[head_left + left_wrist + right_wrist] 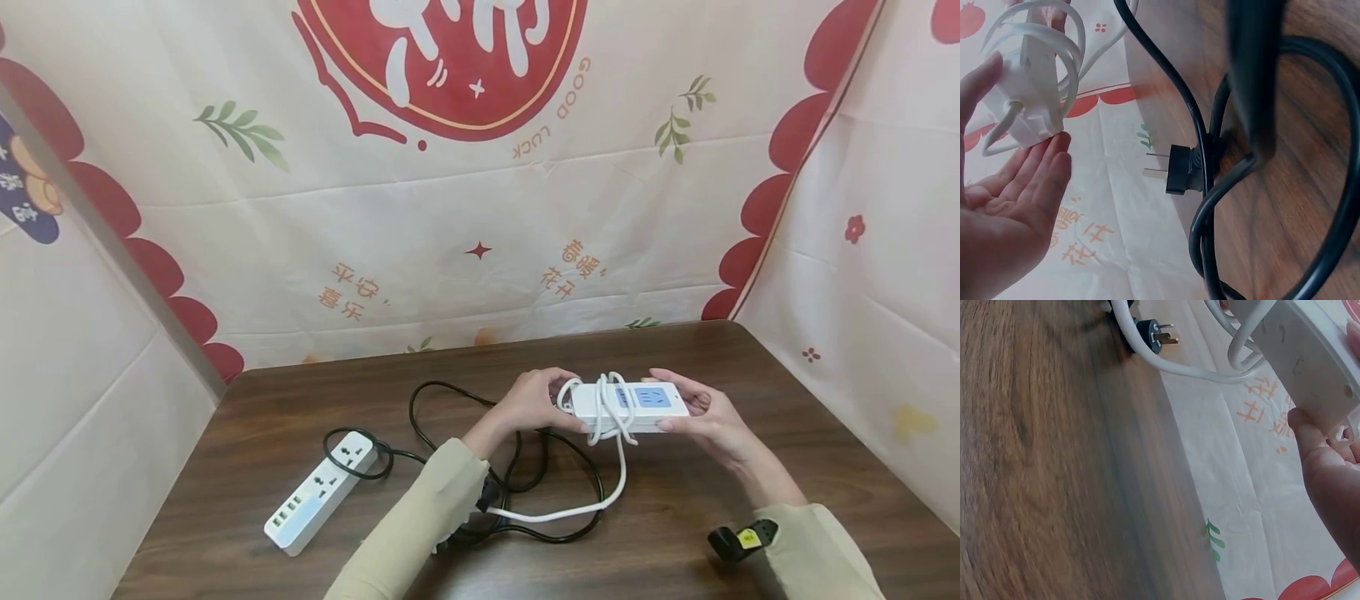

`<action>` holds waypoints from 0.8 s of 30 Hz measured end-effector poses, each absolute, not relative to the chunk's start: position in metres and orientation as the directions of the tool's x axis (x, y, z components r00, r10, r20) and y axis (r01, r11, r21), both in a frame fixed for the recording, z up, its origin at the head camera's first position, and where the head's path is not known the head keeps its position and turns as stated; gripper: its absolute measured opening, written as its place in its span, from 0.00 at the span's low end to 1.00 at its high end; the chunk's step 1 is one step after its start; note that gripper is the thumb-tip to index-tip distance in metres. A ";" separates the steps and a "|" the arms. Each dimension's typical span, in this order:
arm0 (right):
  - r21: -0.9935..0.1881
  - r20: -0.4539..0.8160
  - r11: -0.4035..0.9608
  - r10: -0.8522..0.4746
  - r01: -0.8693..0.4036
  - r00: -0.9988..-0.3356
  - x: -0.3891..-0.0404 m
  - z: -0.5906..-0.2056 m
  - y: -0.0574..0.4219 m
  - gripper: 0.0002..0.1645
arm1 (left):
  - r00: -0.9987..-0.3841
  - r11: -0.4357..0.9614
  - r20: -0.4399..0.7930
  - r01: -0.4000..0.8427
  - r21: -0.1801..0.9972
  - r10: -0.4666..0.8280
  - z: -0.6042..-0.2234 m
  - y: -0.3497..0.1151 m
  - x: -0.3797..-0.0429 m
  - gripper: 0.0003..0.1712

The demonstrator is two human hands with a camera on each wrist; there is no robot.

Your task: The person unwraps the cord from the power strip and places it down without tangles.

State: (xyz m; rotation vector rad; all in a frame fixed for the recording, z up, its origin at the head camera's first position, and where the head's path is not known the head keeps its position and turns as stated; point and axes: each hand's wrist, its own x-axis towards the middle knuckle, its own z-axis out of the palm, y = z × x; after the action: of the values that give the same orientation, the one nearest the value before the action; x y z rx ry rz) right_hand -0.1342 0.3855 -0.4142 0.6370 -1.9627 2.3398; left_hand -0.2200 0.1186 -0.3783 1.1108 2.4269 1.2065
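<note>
A white power strip (660, 402) with a blue socket face is held up above the table between both hands. Its white cord (604, 408) is looped several times round the body, and a length hangs down and runs left. At the cord end, my left hand (528, 402) grips the strip with thumb and fingers. My right hand (708, 421) pinches the opposite end. In the left wrist view the strip's end (1029, 100) sits between thumb and fingertips. The right wrist view shows the thumb against the strip's underside (1310, 369).
Left on the table (225, 467) lies a second white power strip (322, 492) with a black cord (543, 540). That cord coils below the left forearm. A black three-pin plug (1147, 336) stands out near the coils. A printed cloth (450, 217) hangs behind the table.
</note>
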 end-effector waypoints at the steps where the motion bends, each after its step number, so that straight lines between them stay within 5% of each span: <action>1: -0.941 0.316 -0.204 -0.243 -0.270 -0.917 -0.134 -0.414 0.385 0.38 | -0.698 0.383 0.138 0.534 0.754 0.703 -0.378 0.119 -0.220 0.38; 4: -0.959 0.281 -0.114 -0.235 -0.261 -0.931 -0.134 -0.412 0.386 0.37 | -0.707 0.386 0.144 0.531 0.755 0.692 -0.378 0.119 -0.220 0.37; 11: -0.846 0.218 0.454 -0.182 -0.279 -0.959 -0.132 -0.399 0.389 0.36 | -0.690 0.350 0.166 0.542 0.764 0.705 -0.374 0.118 -0.220 0.37; 16: -0.825 0.234 0.480 -0.189 -0.298 -0.954 -0.128 -0.391 0.386 0.35 | -0.639 0.300 0.111 0.500 0.812 0.761 -0.370 0.113 -0.224 0.34; 19: -0.832 0.255 0.455 -0.193 -0.317 -0.947 -0.127 -0.390 0.386 0.34 | -0.611 0.279 0.062 0.446 0.850 0.789 -0.368 0.109 -0.231 0.25; 24: -0.842 0.280 0.418 -0.201 -0.340 -0.939 -0.126 -0.392 0.385 0.33 | -0.626 0.247 0.006 0.317 0.916 0.780 -0.373 0.110 -0.243 0.19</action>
State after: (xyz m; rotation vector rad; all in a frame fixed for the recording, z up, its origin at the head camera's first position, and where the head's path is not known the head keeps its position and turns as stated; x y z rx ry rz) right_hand -0.1259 0.3855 -0.3920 0.4862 -2.5290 1.5512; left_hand -0.2428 0.1101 -0.3735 0.9982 2.0705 1.3564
